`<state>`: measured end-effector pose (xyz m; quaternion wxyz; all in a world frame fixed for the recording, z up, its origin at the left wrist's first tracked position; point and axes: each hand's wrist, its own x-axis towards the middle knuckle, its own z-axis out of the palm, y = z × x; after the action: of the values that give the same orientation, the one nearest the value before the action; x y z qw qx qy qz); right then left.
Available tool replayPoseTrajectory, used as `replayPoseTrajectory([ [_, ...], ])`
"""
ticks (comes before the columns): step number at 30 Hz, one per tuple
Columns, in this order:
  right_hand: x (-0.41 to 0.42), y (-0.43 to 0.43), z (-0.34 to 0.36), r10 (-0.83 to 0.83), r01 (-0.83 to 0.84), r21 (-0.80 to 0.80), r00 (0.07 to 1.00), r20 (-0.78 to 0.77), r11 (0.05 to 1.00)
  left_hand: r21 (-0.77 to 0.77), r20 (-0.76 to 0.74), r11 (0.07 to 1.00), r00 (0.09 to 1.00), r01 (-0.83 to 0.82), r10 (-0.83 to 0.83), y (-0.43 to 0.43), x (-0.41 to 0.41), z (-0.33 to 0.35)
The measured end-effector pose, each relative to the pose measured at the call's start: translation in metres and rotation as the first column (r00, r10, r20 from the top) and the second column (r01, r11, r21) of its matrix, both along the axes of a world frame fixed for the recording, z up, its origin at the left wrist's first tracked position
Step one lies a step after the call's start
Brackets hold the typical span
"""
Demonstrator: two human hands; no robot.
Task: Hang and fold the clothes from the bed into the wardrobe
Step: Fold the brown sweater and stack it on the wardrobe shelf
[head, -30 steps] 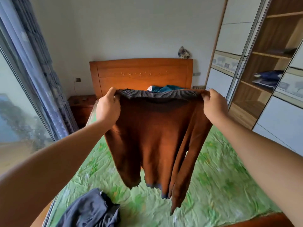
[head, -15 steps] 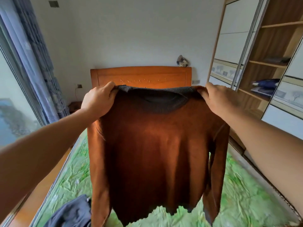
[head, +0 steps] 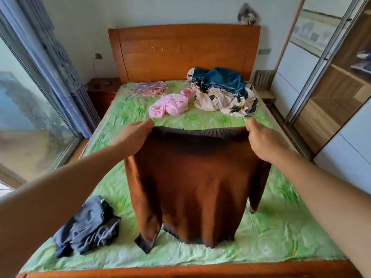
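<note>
Brown sweater (head: 192,187) hangs above the bed (head: 271,237), hem near the sheet, my left hand (head: 133,137) and right hand (head: 263,141) each pinching a shoulder; laid down carelessly, dangling sleeves may tuck under and bunch the fold

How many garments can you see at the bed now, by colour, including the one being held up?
Brown: 1, brown sweater, held by left hand and right hand
Navy: 1, navy garment
Pink: 1, pink garment
Teal: 1, teal garment
White patterned: 1, white patterned cloth
Total: 5 visible; the heaps may hide more.
</note>
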<state>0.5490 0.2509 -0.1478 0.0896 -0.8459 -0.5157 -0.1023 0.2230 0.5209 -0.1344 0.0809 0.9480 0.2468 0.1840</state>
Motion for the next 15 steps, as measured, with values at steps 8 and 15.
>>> replayPoseTrajectory([
  [8, 0.045, 0.028, -0.075, -0.013, -0.004, -0.175, 0.995, -0.095, 0.985, -0.193, -0.111, 0.981, 0.992, 0.034, -0.056, 0.059, 0.061, -0.083],
  [15, 0.11, 0.104, -0.118, -0.01, -0.04, -0.372, 0.991, -0.131, 0.927, -0.181, -0.454, 0.983, 0.884, 0.029, -0.109, 0.123, 0.132, -0.142],
])
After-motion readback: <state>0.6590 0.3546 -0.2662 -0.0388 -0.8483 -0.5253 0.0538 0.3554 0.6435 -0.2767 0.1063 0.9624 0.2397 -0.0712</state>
